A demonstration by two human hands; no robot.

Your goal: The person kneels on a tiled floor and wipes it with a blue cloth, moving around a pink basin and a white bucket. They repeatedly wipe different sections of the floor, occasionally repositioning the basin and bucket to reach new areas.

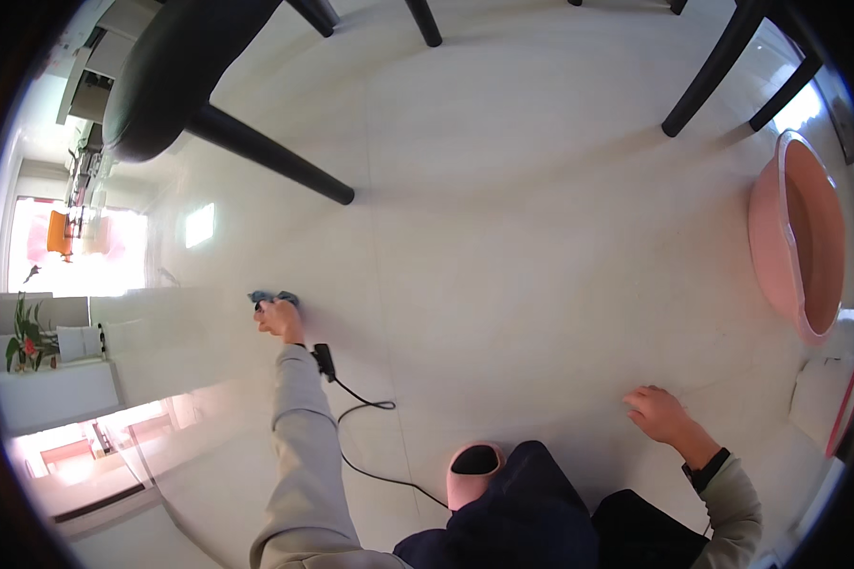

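Note:
My left hand [282, 320] is stretched out to the left, low over the pale floor [512, 235]. Its fingers close on a bunched blue-grey cloth [286, 297], which lies against the floor and is partly hidden by them. A small black device [323, 363] sits beside that wrist, and a black cable [363, 407] trails from it towards my feet. On the right, my right hand [658, 412] is held near the floor with loosely bent fingers and nothing visible in it. A dark band circles the right wrist.
A pink plastic basin [776, 242] stands at the right. Above my left hand, a black chair [178, 78] reaches one leg [277, 156] to the floor. More black chair legs [715, 71] stand at the upper right. My pink slipper [470, 487] is below, and a potted plant [25, 334] is far left.

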